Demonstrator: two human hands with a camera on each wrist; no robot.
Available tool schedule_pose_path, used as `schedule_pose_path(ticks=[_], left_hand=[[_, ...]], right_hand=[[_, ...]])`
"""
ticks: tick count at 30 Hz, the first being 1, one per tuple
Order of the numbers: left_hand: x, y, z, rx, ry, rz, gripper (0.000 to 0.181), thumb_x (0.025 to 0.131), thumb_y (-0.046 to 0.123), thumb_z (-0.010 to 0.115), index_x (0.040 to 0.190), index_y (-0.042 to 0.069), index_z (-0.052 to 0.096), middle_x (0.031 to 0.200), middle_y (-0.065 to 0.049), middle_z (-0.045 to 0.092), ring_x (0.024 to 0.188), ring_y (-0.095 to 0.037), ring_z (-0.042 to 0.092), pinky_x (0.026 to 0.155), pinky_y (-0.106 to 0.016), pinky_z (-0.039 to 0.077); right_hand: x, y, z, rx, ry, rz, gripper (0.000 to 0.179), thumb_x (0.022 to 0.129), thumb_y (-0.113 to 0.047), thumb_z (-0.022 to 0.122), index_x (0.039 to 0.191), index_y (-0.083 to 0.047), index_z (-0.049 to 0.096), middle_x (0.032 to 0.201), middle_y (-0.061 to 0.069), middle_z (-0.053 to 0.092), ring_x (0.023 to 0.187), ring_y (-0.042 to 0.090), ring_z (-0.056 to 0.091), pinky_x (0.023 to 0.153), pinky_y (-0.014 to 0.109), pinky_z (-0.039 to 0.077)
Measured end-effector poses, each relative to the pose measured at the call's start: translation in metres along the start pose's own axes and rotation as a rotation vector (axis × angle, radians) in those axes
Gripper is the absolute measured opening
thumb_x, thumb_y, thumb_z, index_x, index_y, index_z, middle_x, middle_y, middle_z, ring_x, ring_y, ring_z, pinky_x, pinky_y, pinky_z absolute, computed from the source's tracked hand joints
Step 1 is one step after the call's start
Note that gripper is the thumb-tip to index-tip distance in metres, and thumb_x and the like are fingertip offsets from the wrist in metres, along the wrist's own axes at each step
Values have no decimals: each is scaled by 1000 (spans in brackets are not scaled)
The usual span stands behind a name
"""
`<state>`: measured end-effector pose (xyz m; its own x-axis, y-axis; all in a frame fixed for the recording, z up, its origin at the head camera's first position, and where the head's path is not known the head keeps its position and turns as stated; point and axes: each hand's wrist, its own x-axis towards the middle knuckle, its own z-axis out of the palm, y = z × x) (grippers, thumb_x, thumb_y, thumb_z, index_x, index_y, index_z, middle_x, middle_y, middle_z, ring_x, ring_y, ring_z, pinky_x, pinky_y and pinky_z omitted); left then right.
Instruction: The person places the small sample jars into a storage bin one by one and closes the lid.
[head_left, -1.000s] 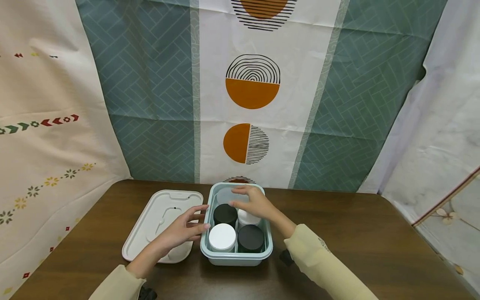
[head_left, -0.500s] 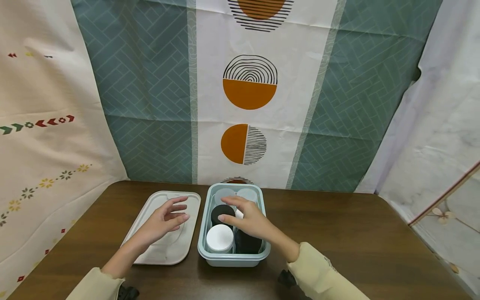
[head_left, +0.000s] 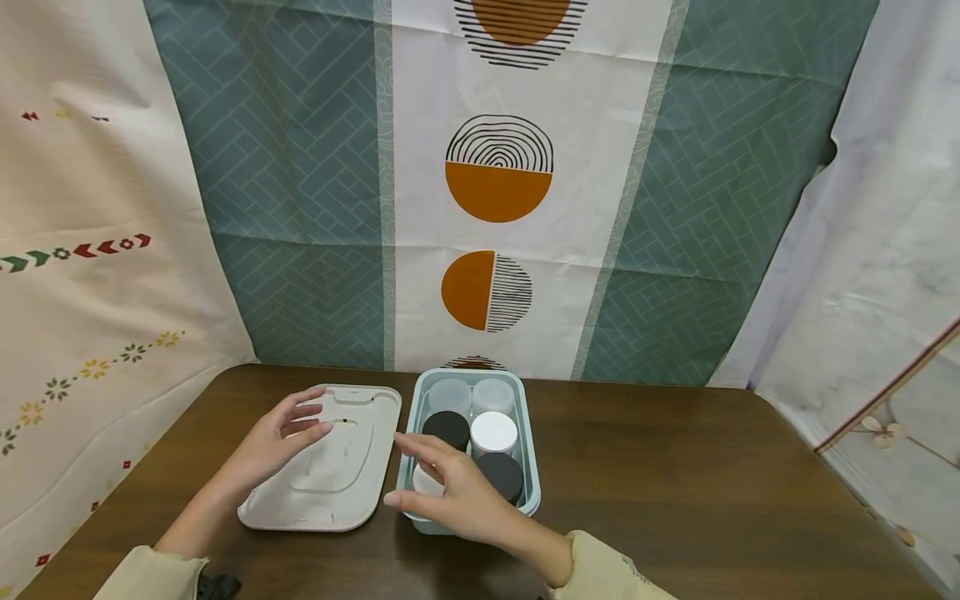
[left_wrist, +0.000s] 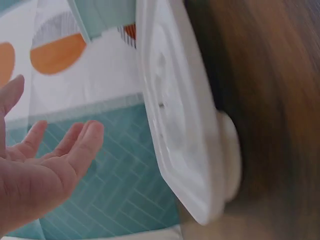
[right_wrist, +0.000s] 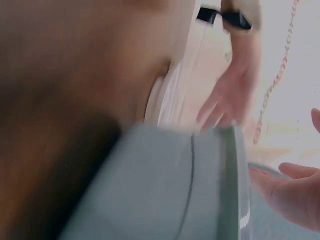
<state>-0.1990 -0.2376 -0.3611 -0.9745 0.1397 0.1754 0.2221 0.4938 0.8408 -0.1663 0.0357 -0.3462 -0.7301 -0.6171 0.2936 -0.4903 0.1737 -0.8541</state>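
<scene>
A light blue box [head_left: 531, 442] stands mid-table holding several round jars in pairs. Two translucent tops [head_left: 492, 395] are at the back, then a black-topped jar [head_left: 446, 427] beside a white-topped one [head_left: 493, 432]. At the front, a black-topped jar [head_left: 501, 477] is beside a white-topped jar [head_left: 424, 482], partly hidden by my right hand [head_left: 459, 492]. That hand hovers over the box's front left corner, fingers apart, holding nothing. To the left lies a white lid [head_left: 341, 487]. Above its left side my left hand [head_left: 276, 437] hovers with loosely bent fingers, holding nothing.
Brown wooden tabletop [head_left: 675, 483] extends to the right of the box and in front of it. A patterned curtain [head_left: 315, 183] hangs behind the table's back edge, and pale cloths [head_left: 97, 250] hang at both sides. The lid and box stand close together.
My left hand has left the box's left rim and moved left over the lid. My right hand has come from the back of the box to its front left corner.
</scene>
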Motion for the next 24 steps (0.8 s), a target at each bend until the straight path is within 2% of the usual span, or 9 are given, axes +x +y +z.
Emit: schedule_pose_path(ticks=[3,9,13,17,21,24], left_hand=[[0,-9,-6,42,13,-5,58,91,23,57,138,1,31,131,-33,38,114,-48,43,85,-51,44],[-2,-23,-13,89,8,-76,60,91,25,57,136,-4,29,129,-37,36,115,-52,39,88,-55,40],[-2,-29,-16,110,-9,-104,62,91,26,57,135,-7,29,127,-39,37,114,-53,39,85,-54,42],[-1,-35,-18,139,-29,-125,63,90,27,57,134,-9,29,127,-40,36,115,-53,37,82,-53,44],[1,-40,-20,179,-77,-138,65,90,27,57,133,-12,27,125,-42,36,112,-52,41,81,-52,44],[2,-42,-22,207,-122,-148,67,90,27,56,132,-16,26,123,-43,37,109,-50,44,81,-51,44]], right_hand=[[-3,-4,16,14,-25,-3,58,85,-18,66,135,-5,41,138,8,40,126,13,37,97,21,34],[-5,-9,41,48,-50,10,61,87,-20,62,139,-4,34,143,11,32,131,15,30,98,22,34],[-3,-8,55,81,-51,100,63,88,-25,60,140,-4,32,145,13,27,133,18,25,98,24,34],[1,-5,66,43,-43,228,65,88,-33,60,141,-7,32,146,14,26,134,20,24,102,32,32],[5,-1,75,10,-26,354,66,86,-38,61,140,-10,35,144,16,29,134,24,25,103,42,29],[8,3,78,21,-15,413,66,85,-39,61,139,-9,37,144,20,28,133,29,26,103,46,28]])
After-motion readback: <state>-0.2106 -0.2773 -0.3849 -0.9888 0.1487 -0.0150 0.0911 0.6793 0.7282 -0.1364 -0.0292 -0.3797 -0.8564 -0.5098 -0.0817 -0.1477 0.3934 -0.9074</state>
